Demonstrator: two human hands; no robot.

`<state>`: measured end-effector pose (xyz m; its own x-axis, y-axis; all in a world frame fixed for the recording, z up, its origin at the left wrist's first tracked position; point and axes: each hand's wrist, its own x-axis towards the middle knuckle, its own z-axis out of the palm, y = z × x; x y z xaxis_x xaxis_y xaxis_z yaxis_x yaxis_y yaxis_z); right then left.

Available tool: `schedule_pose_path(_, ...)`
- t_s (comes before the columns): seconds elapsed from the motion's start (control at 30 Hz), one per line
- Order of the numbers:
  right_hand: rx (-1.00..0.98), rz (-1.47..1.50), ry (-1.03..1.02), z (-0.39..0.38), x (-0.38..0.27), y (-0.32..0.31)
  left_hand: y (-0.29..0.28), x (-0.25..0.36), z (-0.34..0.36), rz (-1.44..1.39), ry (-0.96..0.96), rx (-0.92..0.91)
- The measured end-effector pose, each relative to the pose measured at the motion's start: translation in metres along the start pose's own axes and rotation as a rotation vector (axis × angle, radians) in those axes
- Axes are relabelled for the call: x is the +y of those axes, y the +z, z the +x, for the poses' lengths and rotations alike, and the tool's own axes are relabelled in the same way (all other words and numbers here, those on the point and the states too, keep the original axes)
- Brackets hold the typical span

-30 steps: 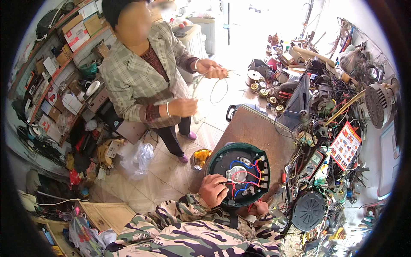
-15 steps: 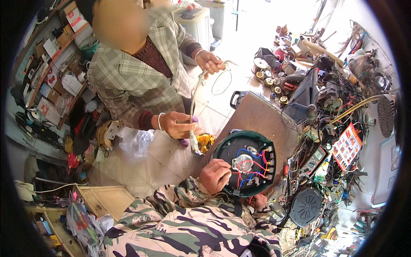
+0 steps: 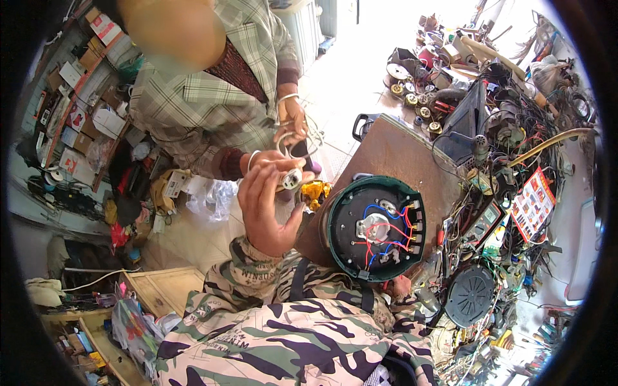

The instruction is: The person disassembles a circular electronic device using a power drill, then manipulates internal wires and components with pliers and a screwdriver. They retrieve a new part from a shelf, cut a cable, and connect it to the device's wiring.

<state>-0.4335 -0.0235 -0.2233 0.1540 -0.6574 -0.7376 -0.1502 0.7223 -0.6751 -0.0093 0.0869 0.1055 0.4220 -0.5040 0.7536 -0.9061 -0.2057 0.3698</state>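
My left hand [image 3: 265, 209] is raised with fingers stretched and thumb apart, holding nothing. It is right beside a pale cord connector [image 3: 293, 179] with dark slots; whether they touch I cannot tell. Another person's hand [image 3: 273, 162] holds that connector, and the person's other hand [image 3: 293, 122] holds the looped white cord [image 3: 314, 136]. On the brown table's near end sits a round dark green appliance housing [image 3: 339, 239], its open side up, showing red and blue wires around a metal disc [image 3: 373, 228]. My right hand [image 3: 400, 286] is at its lower right edge, fingers mostly hidden.
The brown tabletop [image 3: 402, 157] extends beyond the housing. Heaped to its right are cables, parts, a multimeter [image 3: 486, 219] and a round black vented cover [image 3: 470, 294]. At left are shelves of boxes [image 3: 77, 164], with a wooden drawer unit [image 3: 164, 286] nearer me.
My left hand has left the housing's rim and risen up-left toward the connector. The other person has raised the connector and turned its slotted face toward me; their cord-holding hand has come lower.
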Motion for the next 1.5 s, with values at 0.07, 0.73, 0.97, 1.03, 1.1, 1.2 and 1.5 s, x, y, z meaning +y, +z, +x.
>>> schedule_pose_path(0.07,0.046,-0.032,0.068,-0.003,-0.001,0.002,0.004,-0.011,0.019,-0.069,0.024,-0.084)
schedule_pose_path(0.73,-0.009,0.094,-0.094,0.008,0.027,0.007,0.03,-0.012,0.038,-0.16,0.208,-0.242)
schedule_pose_path(0.97,-0.041,0.092,-0.153,0.004,0.026,0.009,0.015,0.041,0.018,-0.448,0.223,-0.285)
schedule_pose_path(1.03,-0.006,-0.01,-0.2,0.035,0.061,-0.013,0.015,0.056,-0.005,-0.572,0.239,-0.337)
schedule_pose_path(1.1,-0.05,0.054,-0.125,0.012,0.033,0.004,0.015,0.066,-0.026,-0.688,0.209,-0.464)
schedule_pose_path(1.2,-0.075,-0.056,-0.263,0.003,0.026,0.007,0.035,0.065,-0.057,-0.573,0.031,-0.419)
schedule_pose_path(1.5,-0.036,-0.247,-0.067,0.033,0.061,-0.023,0.074,0.036,-0.09,-0.381,-0.136,-0.438)
